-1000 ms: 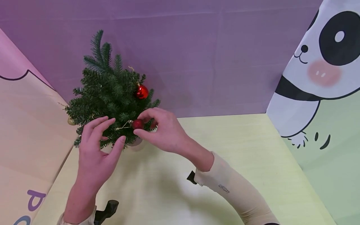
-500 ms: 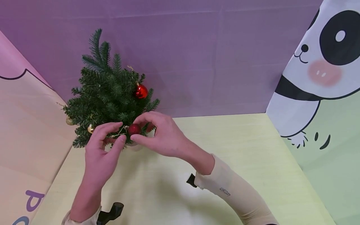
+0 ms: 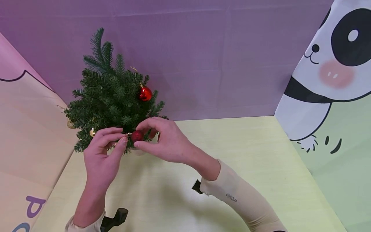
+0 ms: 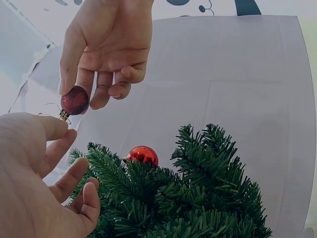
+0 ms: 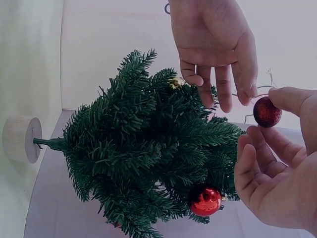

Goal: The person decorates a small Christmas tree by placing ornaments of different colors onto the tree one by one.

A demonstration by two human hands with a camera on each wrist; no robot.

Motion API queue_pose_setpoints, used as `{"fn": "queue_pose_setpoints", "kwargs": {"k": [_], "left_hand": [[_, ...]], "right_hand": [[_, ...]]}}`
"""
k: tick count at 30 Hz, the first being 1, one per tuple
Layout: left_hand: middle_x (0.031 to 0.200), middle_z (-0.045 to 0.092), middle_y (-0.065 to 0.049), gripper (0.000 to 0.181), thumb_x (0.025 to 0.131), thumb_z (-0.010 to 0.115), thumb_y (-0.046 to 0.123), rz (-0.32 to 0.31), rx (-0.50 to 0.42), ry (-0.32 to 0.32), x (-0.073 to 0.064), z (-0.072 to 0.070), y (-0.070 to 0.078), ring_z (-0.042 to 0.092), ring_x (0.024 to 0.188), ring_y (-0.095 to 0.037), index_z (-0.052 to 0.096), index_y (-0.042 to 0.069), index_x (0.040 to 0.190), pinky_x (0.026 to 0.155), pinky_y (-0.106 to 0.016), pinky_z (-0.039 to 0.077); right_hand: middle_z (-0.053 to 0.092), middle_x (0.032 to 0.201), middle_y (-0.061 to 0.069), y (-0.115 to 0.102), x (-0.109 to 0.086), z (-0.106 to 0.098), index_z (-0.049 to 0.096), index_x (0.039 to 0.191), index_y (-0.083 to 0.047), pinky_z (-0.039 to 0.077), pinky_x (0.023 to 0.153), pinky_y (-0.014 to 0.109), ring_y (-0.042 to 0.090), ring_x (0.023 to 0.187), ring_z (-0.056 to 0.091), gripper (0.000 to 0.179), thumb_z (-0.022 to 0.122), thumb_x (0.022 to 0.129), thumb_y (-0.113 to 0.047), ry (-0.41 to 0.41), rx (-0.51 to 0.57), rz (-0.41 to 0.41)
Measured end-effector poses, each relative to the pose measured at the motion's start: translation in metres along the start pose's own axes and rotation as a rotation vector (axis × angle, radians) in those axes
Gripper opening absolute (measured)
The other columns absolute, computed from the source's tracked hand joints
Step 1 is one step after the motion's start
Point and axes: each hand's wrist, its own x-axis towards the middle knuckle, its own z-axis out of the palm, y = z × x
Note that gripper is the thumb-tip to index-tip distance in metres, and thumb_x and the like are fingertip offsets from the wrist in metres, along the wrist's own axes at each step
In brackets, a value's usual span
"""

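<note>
My right hand [image 3: 171, 141] pinches a small glittery dark-red bauble [image 3: 137, 136] between thumb and index finger, just in front of the tree's lower branches. From the bauble's gold cap a thin gold cord runs left to my left hand [image 3: 101, 158], whose thumb and index fingertips come together on it. In the right wrist view the bauble [image 5: 267, 111] hangs apart from the green needles, with the left fingers pointing down beside it. The small artificial Christmas tree [image 3: 113, 93] stands behind both hands.
A shiny red bauble [image 3: 145, 94] hangs on the tree's right side, and gold baubles [image 3: 92, 132] on its left. The tree has a pale round base [image 5: 22, 139]. A purple backdrop [image 3: 203, 64] rises behind the table [image 3: 232, 154]; a panda-printed sheet [image 3: 333, 74] borders the right.
Both hands have come lower, the right slightly leftward with the bauble. The left thumb and index finger have closed together on the gold cord. A gold bauble behind the left hand now shows.
</note>
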Motion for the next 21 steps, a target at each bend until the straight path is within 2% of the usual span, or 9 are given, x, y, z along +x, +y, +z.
{"fn": "queue_pose_setpoints", "kwargs": {"k": [4,11,17,21], "left_hand": [[0.106,0.062,-0.005,0.01,0.082,0.06,-0.021,0.0,-0.01,-0.007,-0.0012,-0.001,-0.0003,0.057,0.099,-0.018,0.066,-0.018,0.089,0.077,-0.02,0.044],[0.11,0.061,-0.007,0.02,0.078,0.065,-0.021,0.036,-0.03,-0.053,-0.0058,-0.0022,-0.0007,0.055,0.102,-0.017,0.066,-0.016,0.097,0.079,-0.021,0.043],[0.109,0.062,-0.009,0.016,0.081,0.069,-0.015,0.061,-0.044,-0.021,-0.0057,-0.0011,0.003,0.056,0.102,-0.016,0.066,-0.017,0.096,0.081,-0.019,0.044],[0.106,0.062,-0.009,0.012,0.08,0.066,-0.018,0.056,-0.082,0.006,-0.0058,0.0006,0.0024,0.056,0.098,-0.018,0.066,-0.018,0.093,0.078,-0.02,0.045]], "right_hand": [[0.06,0.096,-0.012,0.001,-0.0007,0.0007,0.066,0.11,-0.016,0.048,0.059,0.021,0.006,0.082,0.058,0.027,0.076,0.086,-0.022,-0.004,0.005,0.003],[0.06,0.096,-0.011,0.0032,-0.0007,0.0013,0.066,0.109,-0.014,0.048,0.06,0.021,0.006,0.082,0.058,0.026,0.076,0.086,-0.02,0.0,0.011,-0.021],[0.06,0.096,-0.012,0.0045,-0.0008,0.0025,0.066,0.109,-0.015,0.049,0.061,0.02,0.007,0.083,0.059,0.026,0.077,0.085,-0.021,-0.004,0.007,-0.01],[0.061,0.094,-0.012,0.0052,-0.0011,0.0036,0.067,0.108,-0.015,0.049,0.061,0.02,0.004,0.082,0.058,0.026,0.077,0.085,-0.02,-0.01,0.017,-0.005]]}}
